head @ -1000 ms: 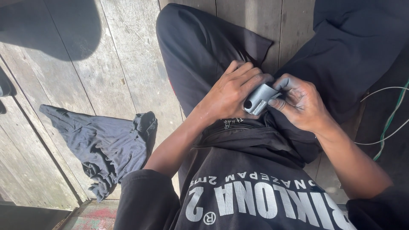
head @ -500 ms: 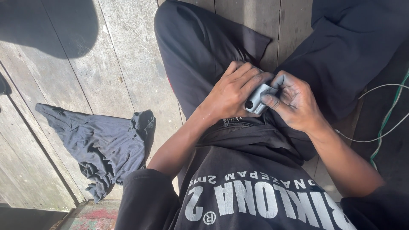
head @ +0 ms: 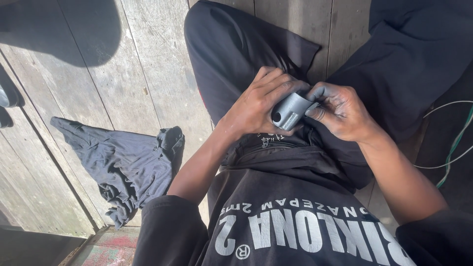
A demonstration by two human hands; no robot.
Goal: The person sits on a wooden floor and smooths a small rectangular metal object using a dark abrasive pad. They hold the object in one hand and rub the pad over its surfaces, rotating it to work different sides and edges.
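I sit on a wooden plank floor in black trousers and a black shirt. My left hand [head: 261, 103] wraps around a short grey metal cylinder [head: 289, 111] with a dark hole in its near end, held over my lap. My right hand [head: 340, 111], its fingers smeared dark, presses against the far end of the same cylinder. What the right fingertips pinch there is hidden.
A crumpled dark cloth [head: 123, 165] lies on the weathered planks [head: 123, 74] to my left. Thin white and green wires [head: 451, 148] run along the floor at the right. A dark shadow covers the upper left corner. A patterned mat edge [head: 106, 249] shows at the bottom.
My right hand has closed more tightly over the cylinder's far end, and the slim dark piece seen in its fingers a second ago is out of sight. My left hand keeps its grip.
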